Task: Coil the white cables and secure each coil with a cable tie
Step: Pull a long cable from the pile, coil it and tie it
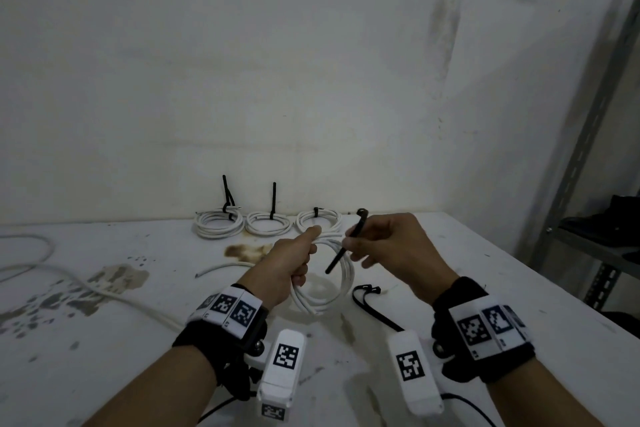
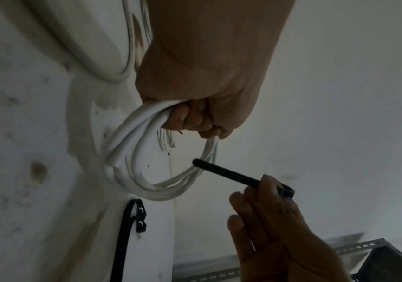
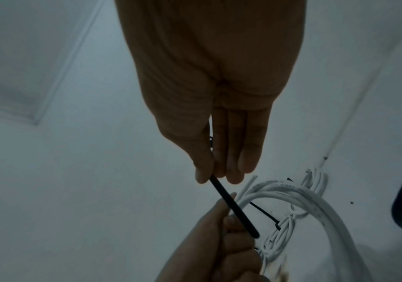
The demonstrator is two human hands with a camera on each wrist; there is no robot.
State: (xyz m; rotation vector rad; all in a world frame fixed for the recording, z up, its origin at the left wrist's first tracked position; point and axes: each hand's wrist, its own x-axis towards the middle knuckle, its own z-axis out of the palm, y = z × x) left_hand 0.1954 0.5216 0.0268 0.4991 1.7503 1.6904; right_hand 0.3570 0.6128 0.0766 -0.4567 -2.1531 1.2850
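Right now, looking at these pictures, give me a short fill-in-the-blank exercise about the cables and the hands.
1. The left hand grips a coil of ____ cable.
2. The right hand pinches a thin black plastic cable ____.
3. By the wall lie ____ already tied white coils.
4. Spare black ties lie on the stained white ____.

Missing: white; tie; three; table

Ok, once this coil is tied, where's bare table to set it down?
Free: back row right of the third tied coil, toward the table edge. Crowded: spare ties by the right hand; loose cable at left; held coil in the left hand.
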